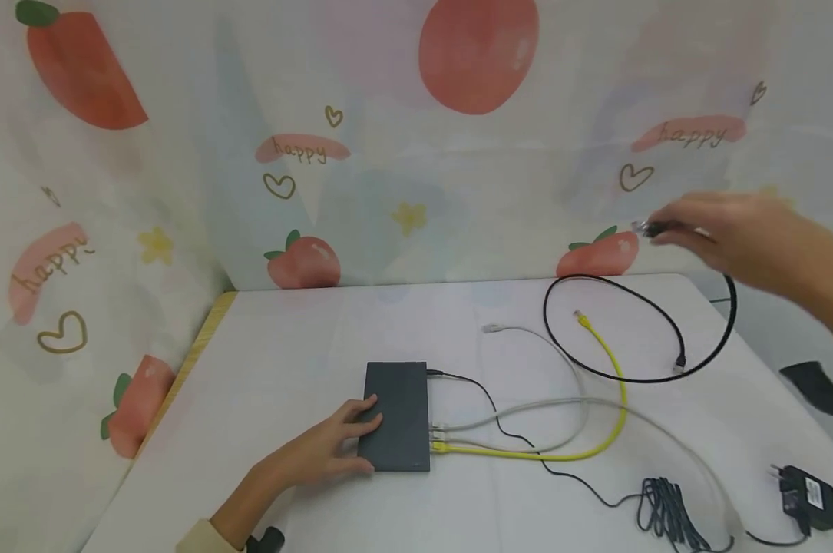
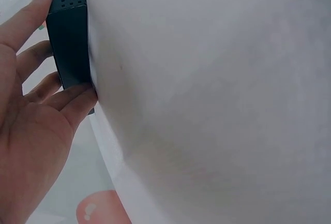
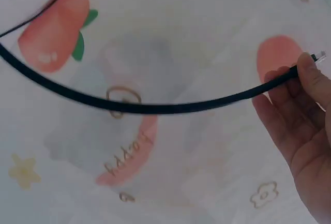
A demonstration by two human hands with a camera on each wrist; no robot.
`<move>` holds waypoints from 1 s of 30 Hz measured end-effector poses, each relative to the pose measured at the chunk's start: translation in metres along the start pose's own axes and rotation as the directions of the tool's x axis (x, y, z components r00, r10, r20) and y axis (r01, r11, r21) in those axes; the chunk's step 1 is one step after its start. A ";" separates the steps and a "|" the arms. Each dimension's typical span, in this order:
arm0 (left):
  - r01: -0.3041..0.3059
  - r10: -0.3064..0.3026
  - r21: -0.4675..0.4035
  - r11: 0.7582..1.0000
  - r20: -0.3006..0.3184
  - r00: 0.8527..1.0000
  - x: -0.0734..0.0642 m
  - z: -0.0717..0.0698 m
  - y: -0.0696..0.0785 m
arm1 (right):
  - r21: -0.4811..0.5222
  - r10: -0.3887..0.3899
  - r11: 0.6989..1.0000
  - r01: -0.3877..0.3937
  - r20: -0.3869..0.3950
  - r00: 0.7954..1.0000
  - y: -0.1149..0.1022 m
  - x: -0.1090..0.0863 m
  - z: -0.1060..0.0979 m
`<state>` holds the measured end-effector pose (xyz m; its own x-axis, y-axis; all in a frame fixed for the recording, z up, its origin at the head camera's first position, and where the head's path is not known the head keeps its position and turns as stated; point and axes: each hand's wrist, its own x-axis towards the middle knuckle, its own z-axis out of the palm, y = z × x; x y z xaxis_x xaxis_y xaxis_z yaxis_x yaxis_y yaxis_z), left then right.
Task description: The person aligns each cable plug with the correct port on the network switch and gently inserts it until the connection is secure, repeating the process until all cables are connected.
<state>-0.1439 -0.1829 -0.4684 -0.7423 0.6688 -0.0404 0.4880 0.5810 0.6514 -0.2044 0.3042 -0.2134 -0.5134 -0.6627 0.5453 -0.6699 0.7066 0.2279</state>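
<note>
A dark network switch lies flat on the white table. My left hand holds its left side, some fingertips on top and the thumb by the near corner. Up close, the left fingers reach down the plain face beside a perforated side. At the upper right, raised off the table, my right hand pinches a black Ethernet cable just behind its clear plug. From there the cable loops down onto the table, where its other plug lies loose. A yellow Ethernet cable runs from the switch's right side.
Grey cables also leave the switch's right side. A thin black power cord leads to a bundled coil and a power adapter. Fruit-patterned cloth hangs behind the table. A black curved object is beyond the right edge.
</note>
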 end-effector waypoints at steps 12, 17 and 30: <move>0.021 -0.021 -0.003 1.000 -0.007 1.000 0.004 -0.003 0.001 | 0.291 -0.146 0.949 0.125 0.049 0.988 -0.068 -0.017 0.091; 0.033 -0.033 -0.007 0.999 0.002 0.999 0.005 -0.002 0.000 | 0.400 -0.116 0.915 0.058 0.123 0.986 -0.098 -0.021 0.121; 0.038 -0.038 -0.011 0.999 0.000 0.999 0.006 -0.001 0.000 | 0.530 0.029 0.809 -0.253 0.395 0.918 -0.141 -0.033 0.185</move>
<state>-0.1487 -0.1793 -0.4679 -0.7601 0.6465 -0.0648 0.4549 0.6008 0.6574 -0.1924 0.1804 -0.4128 -0.7025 -0.6864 0.1880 -0.6963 0.6082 -0.3812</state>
